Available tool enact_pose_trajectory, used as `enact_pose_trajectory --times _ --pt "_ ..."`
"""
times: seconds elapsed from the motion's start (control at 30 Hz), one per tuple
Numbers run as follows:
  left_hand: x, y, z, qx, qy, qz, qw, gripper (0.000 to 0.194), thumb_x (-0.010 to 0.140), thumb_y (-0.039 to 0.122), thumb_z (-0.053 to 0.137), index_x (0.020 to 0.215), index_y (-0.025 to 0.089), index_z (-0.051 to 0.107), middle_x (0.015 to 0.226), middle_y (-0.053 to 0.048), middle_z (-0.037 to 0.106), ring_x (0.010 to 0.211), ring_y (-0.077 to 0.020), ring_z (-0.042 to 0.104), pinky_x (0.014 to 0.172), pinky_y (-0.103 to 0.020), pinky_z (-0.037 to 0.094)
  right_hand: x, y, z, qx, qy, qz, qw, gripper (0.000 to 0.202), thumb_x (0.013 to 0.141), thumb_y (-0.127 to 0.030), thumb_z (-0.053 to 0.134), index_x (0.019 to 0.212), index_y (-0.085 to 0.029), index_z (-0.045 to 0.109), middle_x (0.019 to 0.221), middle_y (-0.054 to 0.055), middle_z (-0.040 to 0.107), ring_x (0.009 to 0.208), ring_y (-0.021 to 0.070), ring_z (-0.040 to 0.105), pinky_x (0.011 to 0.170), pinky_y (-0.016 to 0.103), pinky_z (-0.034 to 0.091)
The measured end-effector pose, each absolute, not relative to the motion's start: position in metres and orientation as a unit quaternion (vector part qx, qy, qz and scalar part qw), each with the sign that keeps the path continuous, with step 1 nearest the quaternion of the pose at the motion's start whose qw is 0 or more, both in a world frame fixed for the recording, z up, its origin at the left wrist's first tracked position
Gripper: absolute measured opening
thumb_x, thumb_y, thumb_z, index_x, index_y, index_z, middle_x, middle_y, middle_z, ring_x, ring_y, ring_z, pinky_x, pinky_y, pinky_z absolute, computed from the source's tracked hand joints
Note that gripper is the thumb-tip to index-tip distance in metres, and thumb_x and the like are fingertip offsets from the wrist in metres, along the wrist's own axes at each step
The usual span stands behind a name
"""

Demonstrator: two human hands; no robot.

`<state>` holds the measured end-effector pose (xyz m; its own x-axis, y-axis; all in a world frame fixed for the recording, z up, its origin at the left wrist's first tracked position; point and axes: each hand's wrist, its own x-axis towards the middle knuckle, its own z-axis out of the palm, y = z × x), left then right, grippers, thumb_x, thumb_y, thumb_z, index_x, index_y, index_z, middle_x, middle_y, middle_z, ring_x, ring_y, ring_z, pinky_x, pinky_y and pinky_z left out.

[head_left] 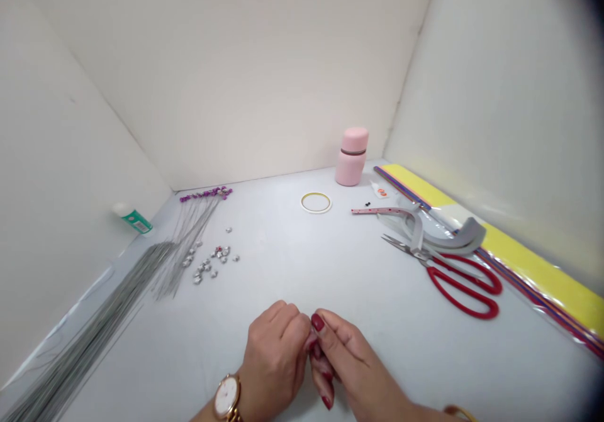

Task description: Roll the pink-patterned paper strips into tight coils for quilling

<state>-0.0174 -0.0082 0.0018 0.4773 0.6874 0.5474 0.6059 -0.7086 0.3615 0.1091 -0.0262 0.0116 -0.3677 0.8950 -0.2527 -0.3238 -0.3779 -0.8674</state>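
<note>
Both forearms reach in from the bottom edge and angle toward each other, bringing the left hand [274, 356] and the right hand [361, 362] together at the fingertips, low in the middle of the view. The left shows its back and bent knuckles, fingers curled inward; the right is turned with its thumb [328, 340] uppermost, its dark-red nail showing. Where the fingertips meet, they overlap, hiding how tightly each hand closes.

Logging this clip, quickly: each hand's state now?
Left hand: curled closed; cannot tell whether it holds anything.
Right hand: pinched closed; anything held is hidden.
</note>
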Motion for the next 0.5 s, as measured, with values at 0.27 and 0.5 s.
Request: enact_pose_trajectory --times 0.27,0.5 --pt "-0.019 -0.0087 0.0001 0.851 0.354 0.369 0.119 0.026 0.086 0.011 0.028 0.063 0.02 0.036 0.053 0.001 0.042 0.051 -0.0137 0.037 0.051 -0.025 0.029 0.1083 -0.0287 0.0095 -0.379 -0.37 0.738 0.418 0.043 0.077 -0.057 0.046 0.062 -0.017 0.04 0.043 -0.011 0.034 0.029 0.0024 0.037 0.032 0.013 0.027" --pt "-0.0189 -0.0076 0.0058 0.812 0.378 0.35 0.275 0.036 0.091 0.029 0.019 0.066 0.021 0.044 0.059 -0.002 0.05 0.055 -0.0156 0.046 0.055 -0.028 0.036 0.1154 -0.0214 0.011 -0.388 -0.344 0.762 0.387 0.042 0.077 -0.053 0.048 0.058 -0.016 0.041 0.042 -0.011 0.033 0.027 0.0013 0.032 0.031 0.014 0.025"
